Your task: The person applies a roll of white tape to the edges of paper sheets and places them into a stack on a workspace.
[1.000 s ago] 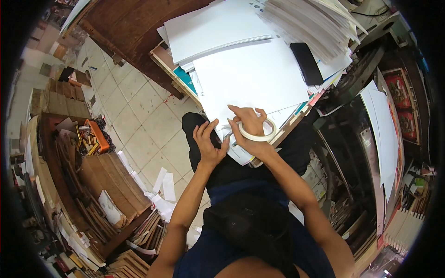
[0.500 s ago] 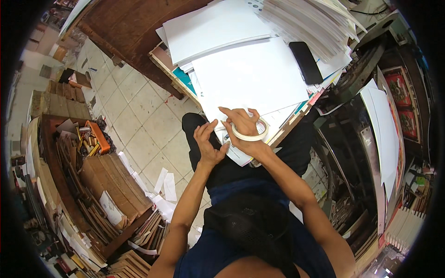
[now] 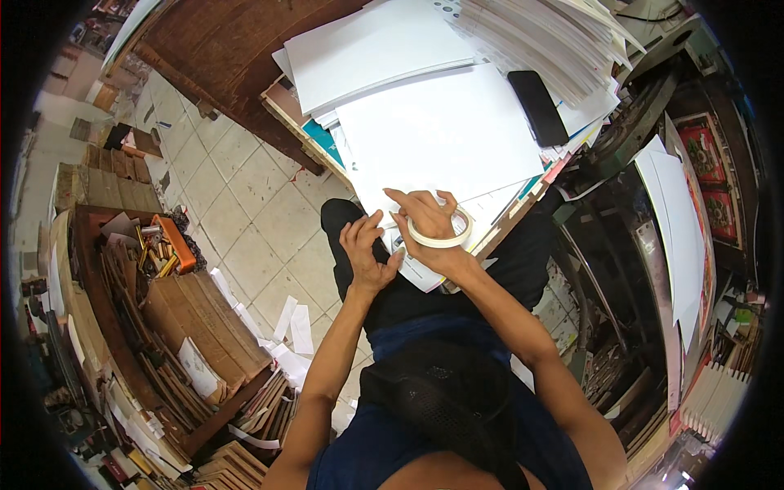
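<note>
My right hand [image 3: 426, 222] grips a roll of white tape [image 3: 447, 239] at the near edge of a large white sheet [image 3: 441, 131] on the table, its index finger stretched out to the left over the sheet's edge. My left hand [image 3: 365, 249] hovers just left of it, fingers spread and curled, at the tape's free end beside the sheet's corner. Whether it pinches the tape end I cannot tell.
More white sheets [image 3: 367, 45] are stacked behind on a wooden table [image 3: 237, 41], with a black phone [image 3: 537, 106] to the right. Cardboard stacks [image 3: 188, 318] and a box of tools [image 3: 159, 249] stand on the tiled floor at left. Paper scraps [image 3: 294, 327] lie by my leg.
My right hand has slid the tape roll a little to the left and forward along the sheet's edge. My left hand stays beside it.
</note>
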A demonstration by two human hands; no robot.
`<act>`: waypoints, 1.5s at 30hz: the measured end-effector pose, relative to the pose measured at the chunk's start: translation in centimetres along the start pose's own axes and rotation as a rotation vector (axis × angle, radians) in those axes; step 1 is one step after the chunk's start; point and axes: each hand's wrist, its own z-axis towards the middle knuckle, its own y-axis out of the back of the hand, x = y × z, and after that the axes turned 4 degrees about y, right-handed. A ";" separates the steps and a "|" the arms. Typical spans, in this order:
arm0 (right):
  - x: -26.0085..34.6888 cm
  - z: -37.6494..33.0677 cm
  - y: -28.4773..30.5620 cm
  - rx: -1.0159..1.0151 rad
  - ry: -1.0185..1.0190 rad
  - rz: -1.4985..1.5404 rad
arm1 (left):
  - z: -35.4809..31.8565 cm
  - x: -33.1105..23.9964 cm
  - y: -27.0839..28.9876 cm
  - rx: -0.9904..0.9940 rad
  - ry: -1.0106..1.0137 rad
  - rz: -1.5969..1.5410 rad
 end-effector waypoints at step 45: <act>-10.9 -1.9 9.6 -0.144 -0.084 -0.356 | 0.1 -0.1 -0.3 -0.024 0.003 0.000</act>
